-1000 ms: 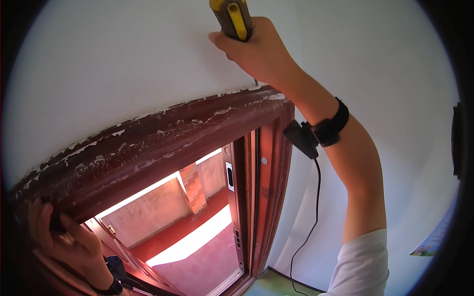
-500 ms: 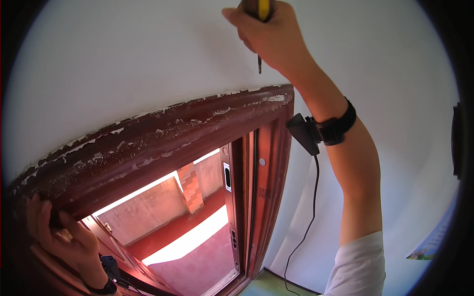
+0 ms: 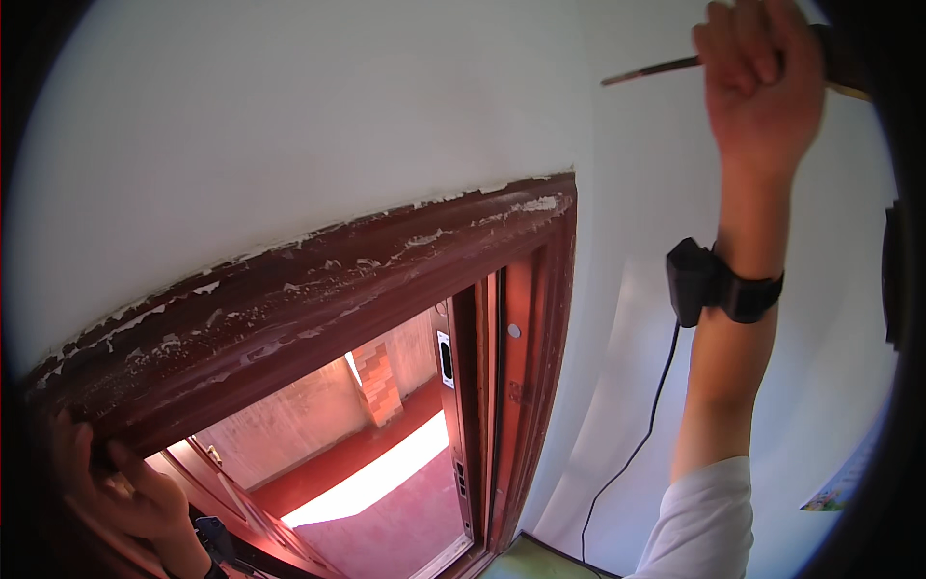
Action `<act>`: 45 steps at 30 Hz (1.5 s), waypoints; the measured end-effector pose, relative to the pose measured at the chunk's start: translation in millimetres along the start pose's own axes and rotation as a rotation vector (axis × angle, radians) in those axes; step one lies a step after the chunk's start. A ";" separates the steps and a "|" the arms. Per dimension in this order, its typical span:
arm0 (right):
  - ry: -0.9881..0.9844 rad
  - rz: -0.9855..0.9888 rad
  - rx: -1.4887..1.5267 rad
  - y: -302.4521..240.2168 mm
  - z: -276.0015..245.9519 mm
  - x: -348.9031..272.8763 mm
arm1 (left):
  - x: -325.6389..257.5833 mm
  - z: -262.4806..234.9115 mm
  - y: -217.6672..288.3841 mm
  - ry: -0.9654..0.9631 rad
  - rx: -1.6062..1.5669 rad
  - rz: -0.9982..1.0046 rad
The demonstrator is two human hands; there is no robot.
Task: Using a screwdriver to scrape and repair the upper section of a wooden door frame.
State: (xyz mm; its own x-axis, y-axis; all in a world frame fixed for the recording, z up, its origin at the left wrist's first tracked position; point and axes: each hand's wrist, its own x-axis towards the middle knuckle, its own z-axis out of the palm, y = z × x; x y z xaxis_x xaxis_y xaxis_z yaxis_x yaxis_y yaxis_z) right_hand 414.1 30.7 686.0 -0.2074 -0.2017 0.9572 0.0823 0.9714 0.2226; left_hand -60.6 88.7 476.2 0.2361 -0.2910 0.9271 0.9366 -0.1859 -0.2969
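Note:
High at the right, my right hand [image 3: 767,96] is closed round the handle of a screwdriver [image 3: 661,69]. Its thin dark shaft points left and slightly down, in front of the pale wall and touching nothing. Most of the handle is hidden by my fingers and the dark picture rim; a little yellow shows behind the hand. At the lower left my left hand [image 3: 140,497] rests against the brown door frame [image 3: 318,275], its fingers apart and holding nothing visible. The frame's top beam has chipped, flaking paint along its upper edge.
Below the beam is the open doorway, with a metal door edge and lock plate [image 3: 446,359] and a sunlit reddish floor outside. A black device [image 3: 690,280] strapped to my right forearm trails a thin cable [image 3: 648,425]. A printed sheet [image 3: 834,487] is on the right wall.
My right hand has moved right with the screwdriver, away from above the beam. The shaft has swung from pointing down to pointing left. My left hand stays at the frame.

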 end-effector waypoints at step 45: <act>-0.489 0.488 0.815 -41.4 315.3 -267.7 | -9.0 -128.5 120.5 -0.667 -0.881 -0.692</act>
State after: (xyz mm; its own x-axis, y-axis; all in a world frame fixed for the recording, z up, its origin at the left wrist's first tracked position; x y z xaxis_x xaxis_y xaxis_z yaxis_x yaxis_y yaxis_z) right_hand 158.9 83.9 362.2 -0.7113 0.1274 0.6912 -0.3775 0.7604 -0.5286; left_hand 16.9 -51.7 402.7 0.0966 0.5843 0.8058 0.4913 -0.7321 0.4719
